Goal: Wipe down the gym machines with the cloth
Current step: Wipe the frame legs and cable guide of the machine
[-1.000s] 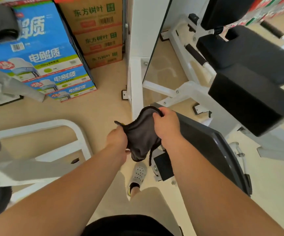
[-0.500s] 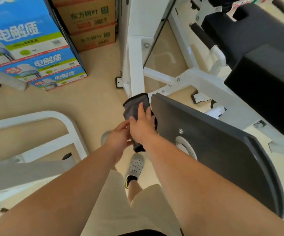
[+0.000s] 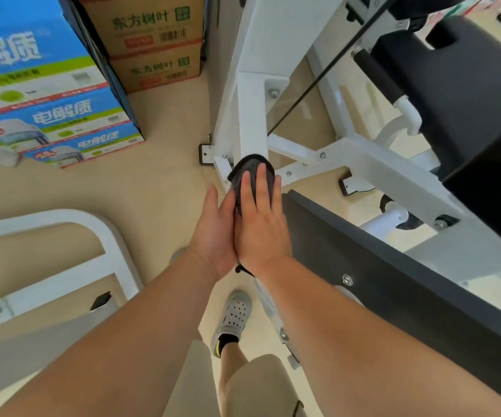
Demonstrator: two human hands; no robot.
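Note:
A dark grey cloth [image 3: 250, 170] lies folded between my two hands in mid-frame. My right hand [image 3: 261, 218] lies flat on top of it with straight fingers. My left hand [image 3: 214, 230] presses against it from the left, palm in, fingers straight. The cloth's far end sticks out over the foot of the white machine frame [image 3: 252, 115]. Just right of my hands sits the machine's dark grey footplate [image 3: 363, 266]. Black pads [image 3: 453, 79] rise at the upper right.
Blue cartons [image 3: 47, 94] and brown cartons [image 3: 150, 40] are stacked on the beige floor at upper left. A second white machine frame [image 3: 101, 230] curves at the left. My grey shoe [image 3: 234, 317] stands below my hands.
The cloth went from hanging bunched in both gripping hands to folded flat between two straight palms. My view has moved closer to the white frame and footplate.

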